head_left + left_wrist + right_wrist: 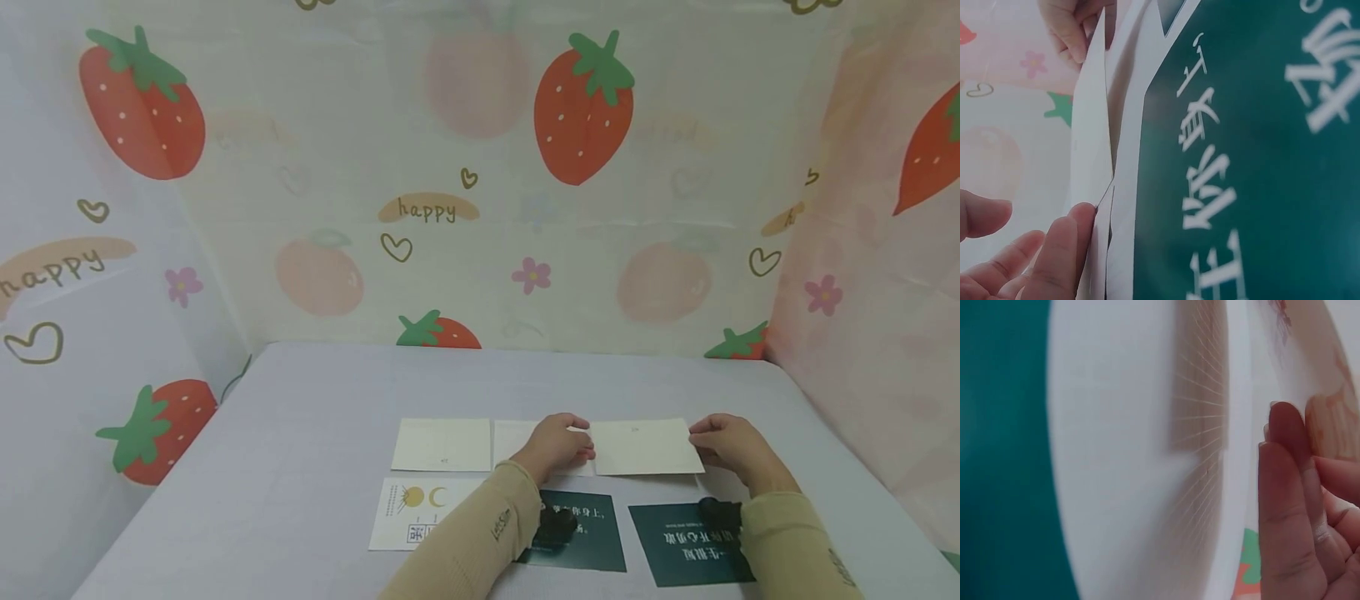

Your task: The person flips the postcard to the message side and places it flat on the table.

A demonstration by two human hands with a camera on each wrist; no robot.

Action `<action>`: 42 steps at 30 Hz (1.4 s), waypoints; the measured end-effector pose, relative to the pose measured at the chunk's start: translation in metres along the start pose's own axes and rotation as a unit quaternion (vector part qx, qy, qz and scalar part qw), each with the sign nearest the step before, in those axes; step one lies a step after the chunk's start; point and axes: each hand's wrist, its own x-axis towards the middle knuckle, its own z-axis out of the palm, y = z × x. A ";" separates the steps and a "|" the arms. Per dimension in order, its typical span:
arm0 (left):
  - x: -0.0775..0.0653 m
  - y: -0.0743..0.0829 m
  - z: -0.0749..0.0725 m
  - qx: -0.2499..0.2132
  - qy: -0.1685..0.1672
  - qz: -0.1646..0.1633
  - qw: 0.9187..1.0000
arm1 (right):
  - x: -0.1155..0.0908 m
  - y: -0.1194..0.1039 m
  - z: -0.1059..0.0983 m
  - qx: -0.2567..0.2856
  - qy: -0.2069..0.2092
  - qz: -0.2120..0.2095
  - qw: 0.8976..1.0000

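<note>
Three pale cards form a row on the white table: a left blank card [442, 446], a middle card [510, 437] partly covered by my left hand, and a right card [641, 446]. My left hand [558, 446] rests over the middle card, its fingertips [1079, 219] at the seam with the right card and its thumb apart. At the right card's outer edge, my right hand [735, 450] pinches the corner. That card [1092, 112] sits slightly raised, with a shadow beneath it.
Nearer me lie a white card with a sun and moon [401, 508], a green card with white lettering [592, 533] and a second green card [675, 542]. Curtains with strawberry prints [585, 117] enclose the table's back and sides.
</note>
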 end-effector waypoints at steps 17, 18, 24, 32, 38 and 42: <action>0.003 0.000 0.001 0.022 0.000 -0.002 1.000 | 0.003 0.003 -0.001 0.012 -0.032 0.035 0.999; 0.002 0.000 0.001 0.022 0.000 -0.003 1.000 | 0.003 0.003 -0.001 0.014 -0.033 0.034 0.999; 0.001 0.002 0.000 0.022 -0.001 -0.006 1.000 | 0.003 0.005 0.000 0.017 -0.034 0.026 0.999; 0.000 0.002 -0.001 0.021 -0.010 -0.001 1.000 | 0.004 0.005 0.000 0.016 -0.030 0.030 0.999; 0.003 -0.001 -0.002 0.026 -0.015 0.005 1.000 | 0.001 0.003 -0.002 0.022 -0.033 0.029 0.999; 0.003 -0.003 -0.002 0.021 -0.018 0.007 1.000 | -0.001 0.001 -0.003 0.018 -0.036 0.026 0.999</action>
